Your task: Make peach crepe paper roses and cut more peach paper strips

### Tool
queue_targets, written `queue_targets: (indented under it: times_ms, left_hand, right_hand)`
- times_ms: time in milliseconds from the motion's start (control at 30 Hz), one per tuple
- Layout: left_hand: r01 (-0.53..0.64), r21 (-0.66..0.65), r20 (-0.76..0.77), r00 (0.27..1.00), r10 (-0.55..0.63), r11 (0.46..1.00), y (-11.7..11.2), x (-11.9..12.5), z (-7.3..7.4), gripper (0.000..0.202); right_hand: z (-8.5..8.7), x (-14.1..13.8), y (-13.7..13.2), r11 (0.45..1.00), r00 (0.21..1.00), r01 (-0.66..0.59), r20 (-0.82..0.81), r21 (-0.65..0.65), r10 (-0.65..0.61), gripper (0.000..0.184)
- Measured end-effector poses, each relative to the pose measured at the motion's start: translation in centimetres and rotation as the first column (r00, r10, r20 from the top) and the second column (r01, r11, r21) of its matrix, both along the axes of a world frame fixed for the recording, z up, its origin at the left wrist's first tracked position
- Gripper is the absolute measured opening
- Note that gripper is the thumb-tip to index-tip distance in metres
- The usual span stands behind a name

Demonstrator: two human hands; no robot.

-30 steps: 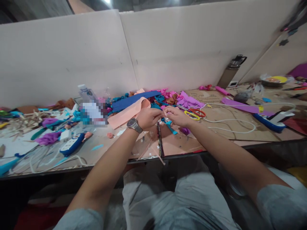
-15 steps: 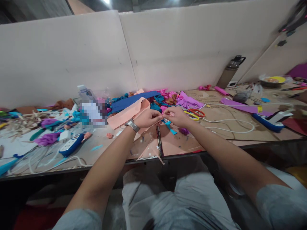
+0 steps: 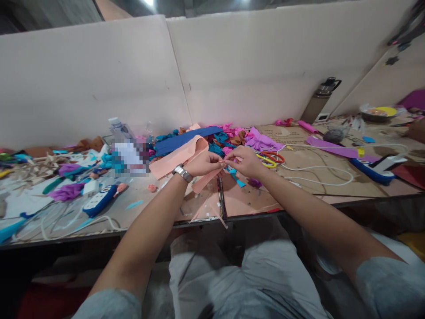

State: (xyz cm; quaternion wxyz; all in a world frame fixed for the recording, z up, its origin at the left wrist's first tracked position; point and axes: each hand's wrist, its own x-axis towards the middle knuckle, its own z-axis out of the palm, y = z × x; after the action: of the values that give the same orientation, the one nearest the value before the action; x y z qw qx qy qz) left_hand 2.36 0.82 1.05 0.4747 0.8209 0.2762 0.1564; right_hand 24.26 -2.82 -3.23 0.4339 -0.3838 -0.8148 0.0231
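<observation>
My left hand, with a metal watch on its wrist, pinches a peach paper strip that hangs down below the fingers. Close against it, my right hand has its thumb and fingertips pressed together at the strip's upper end. What lies between the fingertips is too small to make out fully. Behind the left wrist lies a larger folded peach paper sheet, and past that a dark blue paper sheet. Scissors with yellow and orange handles rest beyond my right hand.
Crumpled coloured paper pieces are heaped along the wall. A plastic bottle and a blue-and-white corded device stand left; a similar device, white cable and thermos are right. Thin peach scraps overhang the front edge.
The peach strip now shows hanging below my left hand, where it was mostly hidden before. My fingertips have shifted slightly; both hands stay close together.
</observation>
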Motion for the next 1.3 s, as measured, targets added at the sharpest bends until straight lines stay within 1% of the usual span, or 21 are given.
queue_targets:
  times_ms: [67, 167, 267, 367, 500, 567, 700, 767, 833, 933, 1000, 1067, 1167, 1300]
  left_hand:
    - [0.000, -0.105, 0.027, 1.000, 0.003, 0.995, 0.1, -0.1, -0.1, 0.040]
    - [-0.008, -0.266, 0.079, 0.996, 0.030, 0.964, 0.1, -0.2, 0.0, 0.042]
    - [-0.008, -0.368, 0.128, 0.990, 0.059, 0.930, 0.1, -0.3, 0.2, 0.040]
    - [0.008, -0.399, 0.150, 0.987, 0.057, 0.917, 0.2, -0.4, 0.2, 0.039]
    - [-0.011, -0.352, 0.147, 0.987, 0.067, 0.936, 0.3, -0.2, -0.1, 0.042]
    - [-0.031, -0.298, 0.132, 0.989, 0.073, 0.954, 0.3, -0.2, -0.2, 0.041]
    - [-0.067, -0.137, 0.095, 0.992, 0.080, 0.988, 0.2, -0.1, -0.2, 0.039]
    - [-0.065, -0.034, 0.074, 0.995, 0.067, 0.997, 0.2, -0.1, -0.1, 0.037]
    - [-0.056, 0.100, 0.035, 0.998, 0.053, 0.993, 0.3, -0.1, 0.0, 0.035]
    - [-0.070, 0.311, -0.027, 0.996, 0.082, 0.948, 0.5, -0.1, 0.1, 0.035]
    - [-0.067, 0.412, -0.060, 0.993, 0.100, 0.909, 0.5, -0.2, 0.0, 0.037]
    - [-0.048, 0.474, -0.086, 0.991, 0.100, 0.879, 0.4, -0.1, -0.1, 0.038]
    - [-0.027, 0.551, -0.108, 0.989, 0.103, 0.834, 0.3, 0.1, -0.3, 0.037]
    - [0.035, 0.673, -0.149, 0.985, 0.089, 0.738, 0.4, 0.2, -0.6, 0.034]
  right_hand:
    - [0.1, 0.0, -0.1, 1.000, 1.000, 0.001, 0.024, 0.021, -0.002, 0.019]
    - [0.4, -0.1, -0.5, 0.999, 0.997, 0.000, 0.071, 0.040, -0.003, 0.020]
    - [0.7, -0.2, -0.7, 0.998, 0.994, -0.016, 0.107, 0.059, 0.010, 0.019]
    - [0.7, -0.1, -0.7, 0.996, 0.990, -0.017, 0.142, 0.091, 0.004, 0.018]
    - [0.5, 0.0, -0.6, 0.994, 0.987, -0.019, 0.159, 0.112, 0.001, 0.017]
    - [0.5, -0.1, -0.6, 0.994, 0.989, -0.016, 0.145, 0.108, 0.000, 0.017]
    - [0.3, -0.3, -0.5, 0.995, 0.995, -0.001, 0.100, 0.098, -0.009, 0.016]
    - [0.2, -0.3, -0.4, 0.995, 0.996, -0.005, 0.086, 0.095, -0.003, 0.014]
    - [0.2, -0.4, -0.4, 0.996, 0.998, -0.004, 0.067, 0.084, -0.002, 0.013]
    - [0.2, -0.4, -0.3, 0.999, 1.000, -0.014, 0.002, 0.047, 0.014, 0.012]
    - [0.1, -0.5, -0.2, 0.999, 0.998, -0.028, -0.055, 0.018, 0.029, 0.011]
    - [0.0, -0.5, -0.1, 0.999, 0.995, -0.037, -0.092, -0.011, 0.036, 0.010]
    - [-0.2, -0.5, 0.1, 0.998, 0.994, -0.048, -0.101, -0.043, 0.043, 0.008]
    - [-0.4, -0.5, 0.4, 0.995, 0.994, -0.070, -0.089, -0.072, 0.063, 0.007]
